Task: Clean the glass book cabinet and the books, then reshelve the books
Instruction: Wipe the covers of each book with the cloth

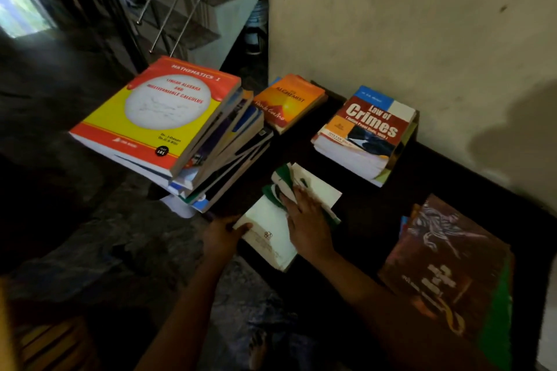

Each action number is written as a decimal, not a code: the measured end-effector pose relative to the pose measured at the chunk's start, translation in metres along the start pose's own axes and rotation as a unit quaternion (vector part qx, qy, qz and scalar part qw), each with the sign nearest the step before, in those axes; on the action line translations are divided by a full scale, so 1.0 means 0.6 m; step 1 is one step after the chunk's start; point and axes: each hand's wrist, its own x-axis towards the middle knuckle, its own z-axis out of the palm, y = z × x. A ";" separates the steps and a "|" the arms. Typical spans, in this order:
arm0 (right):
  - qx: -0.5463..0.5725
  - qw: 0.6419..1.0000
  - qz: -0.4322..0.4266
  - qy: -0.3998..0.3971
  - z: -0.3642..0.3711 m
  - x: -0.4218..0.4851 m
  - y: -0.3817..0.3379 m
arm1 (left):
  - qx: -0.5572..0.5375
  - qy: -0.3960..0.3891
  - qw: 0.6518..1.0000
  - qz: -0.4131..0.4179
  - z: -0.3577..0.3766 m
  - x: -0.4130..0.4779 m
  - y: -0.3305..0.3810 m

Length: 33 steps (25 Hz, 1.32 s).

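Fingers (pixel 244 226) of the left hand (pixel 221 238) curl round the white book (pixel 266 221) while the right hand (pixel 304 220) presses the cloth (pixel 281 184) flat-fingered

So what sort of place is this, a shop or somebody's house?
Probably a home, in a hallway by the stairs. A plain plastered wall stands behind a dark low table, piled with personal books such as a maths textbook and a law book.
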 end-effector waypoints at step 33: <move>0.289 0.937 0.089 0.175 -0.223 -0.008 0.013 | 0.080 0.042 0.857 0.507 0.021 -0.040 -0.010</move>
